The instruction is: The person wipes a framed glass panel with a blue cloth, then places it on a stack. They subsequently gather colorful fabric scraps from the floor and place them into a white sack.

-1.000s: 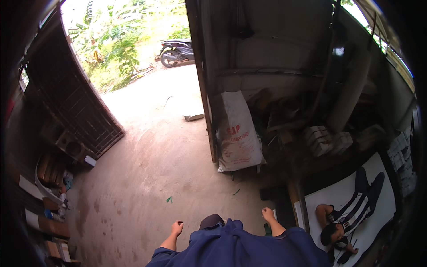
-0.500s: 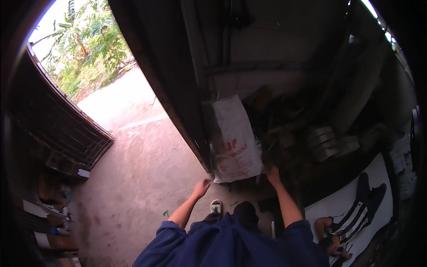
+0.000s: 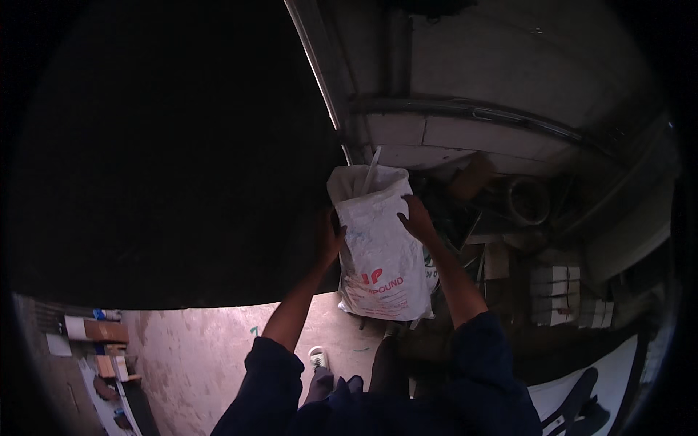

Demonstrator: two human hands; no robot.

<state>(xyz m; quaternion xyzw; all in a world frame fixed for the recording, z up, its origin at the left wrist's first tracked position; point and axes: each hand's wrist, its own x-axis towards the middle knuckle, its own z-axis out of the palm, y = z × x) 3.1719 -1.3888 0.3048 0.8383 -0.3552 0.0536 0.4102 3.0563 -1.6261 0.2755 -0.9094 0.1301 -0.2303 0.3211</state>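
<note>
A white woven sack (image 3: 378,247) with red print stands upright in front of me, its top mouth gaping. A thin white strip (image 3: 371,171) pokes up out of the mouth, with more pale material beside it. My left hand (image 3: 329,236) grips the sack's left side near the top; its thumb lies on the front and its other fingers are hidden. At the upper right edge, my right hand (image 3: 417,219) holds the sack, thumb on the front face. What fills the lower part cannot be seen.
A large dark panel (image 3: 174,167) fills the left. Stacked pale blocks (image 3: 556,294) and a round hoop-like thing (image 3: 528,200) lie among clutter at right. Boxes (image 3: 105,330) stand low left. A white sheet (image 3: 607,381) with dark leg-like shapes lies lower right.
Both my hands have moved from the sack's lower corners up to its upper sides. The sack's open mouth now shows. The dark panel now covers the bright outdoor opening at left.
</note>
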